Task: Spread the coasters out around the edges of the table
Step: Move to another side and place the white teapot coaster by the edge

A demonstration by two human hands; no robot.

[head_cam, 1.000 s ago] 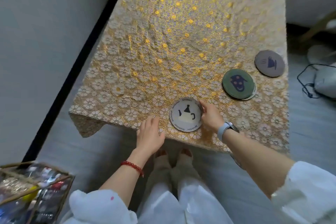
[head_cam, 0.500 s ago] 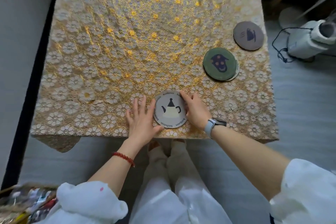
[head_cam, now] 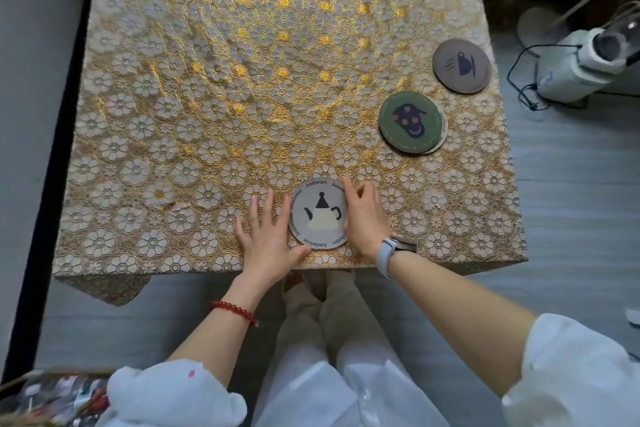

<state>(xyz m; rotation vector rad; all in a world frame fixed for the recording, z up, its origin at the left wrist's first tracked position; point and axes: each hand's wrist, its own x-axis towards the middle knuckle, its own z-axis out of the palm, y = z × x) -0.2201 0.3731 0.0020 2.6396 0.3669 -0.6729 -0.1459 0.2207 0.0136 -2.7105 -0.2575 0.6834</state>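
Teapot coaster (head_cam: pixel 319 214) lies flat at the table's (head_cam: pixel 194 135) near edge, now flanked by left hand (head_cam: pixel 268 236) as well as right hand (head_cam: pixel 363 217), both open, gripping nothing: placement nearly settled, green stack (head_cam: pixel 412 122) awaits

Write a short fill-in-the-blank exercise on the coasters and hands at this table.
1. The pale coaster between the two hands shows a ____.
2. The green coaster lies on top of ____ coaster.
3. The brown coaster lies near the table's ____ edge.
4. The watch is on the ____ wrist.

Missing words: teapot; another; right; right
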